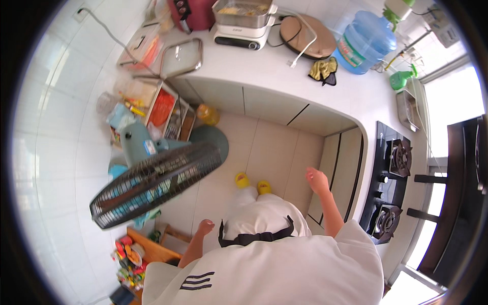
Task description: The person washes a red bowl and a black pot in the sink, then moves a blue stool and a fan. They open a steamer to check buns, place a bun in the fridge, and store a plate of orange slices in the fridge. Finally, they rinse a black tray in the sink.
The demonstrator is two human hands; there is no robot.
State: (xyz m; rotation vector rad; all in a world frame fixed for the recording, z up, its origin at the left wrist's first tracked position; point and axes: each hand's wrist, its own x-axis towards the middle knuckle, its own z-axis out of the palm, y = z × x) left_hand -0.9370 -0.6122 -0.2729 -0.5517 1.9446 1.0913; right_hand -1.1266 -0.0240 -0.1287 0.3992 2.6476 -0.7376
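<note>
My left hand (206, 226) hangs at my side, loosely curled, with nothing seen in it. A standing fan (160, 183) with a black wire cage is the thing nearest to it. My right hand (317, 180) is held out over the tiled floor (267, 141), its fingers curled and nothing visible in them. Close to that hand are the cabinet doors (324, 183) under the counter, and it looks apart from them. Beyond the doors, a black gas hob (389, 183) with two burners is set into the white counter (244, 65).
On the counter stand an electric cooker (244, 28), a glass lid (182, 57), a round brown appliance (308, 36), a blue water bottle (366, 42) and a green spray bottle (402, 78). A storage rack (162, 110) and an oil bottle (208, 114) are beside the fan's base (213, 143).
</note>
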